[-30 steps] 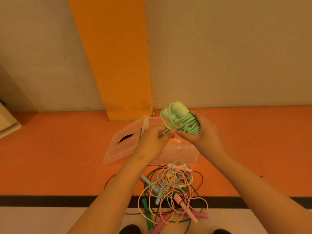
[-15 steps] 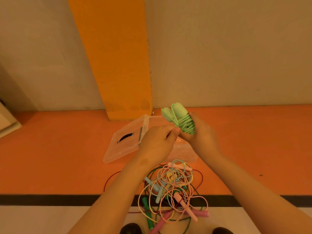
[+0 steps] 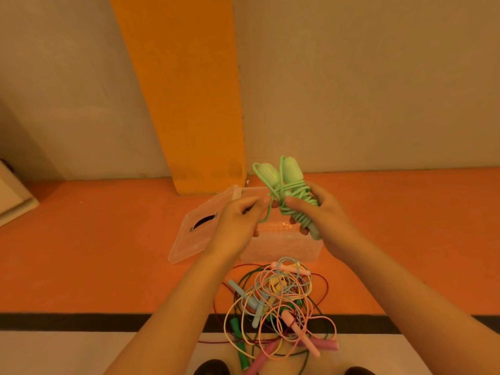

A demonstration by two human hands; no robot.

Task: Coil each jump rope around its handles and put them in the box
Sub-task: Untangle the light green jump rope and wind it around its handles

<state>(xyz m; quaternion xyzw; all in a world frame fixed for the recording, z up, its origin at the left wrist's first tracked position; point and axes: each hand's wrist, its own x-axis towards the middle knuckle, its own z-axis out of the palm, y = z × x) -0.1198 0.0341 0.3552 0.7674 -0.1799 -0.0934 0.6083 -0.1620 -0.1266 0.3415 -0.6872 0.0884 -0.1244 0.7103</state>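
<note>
A light green jump rope is coiled around its two handles, held upright above the clear plastic box. My right hand grips the bundle from the right. My left hand pinches the loose green cord end just left of the bundle. The box stands open on the orange floor, partly hidden behind both hands. A tangled pile of jump ropes in pink, blue, yellow, dark green and red lies on the floor in front of the box.
The box's clear lid leans out to the left of the box. An orange pillar and beige wall rise right behind it. A black floor stripe runs across. A pale object sits at the far left.
The green bundle has tipped more upright in my right hand, handles pointing up. My left hand has drawn the cord end a little to the left.
</note>
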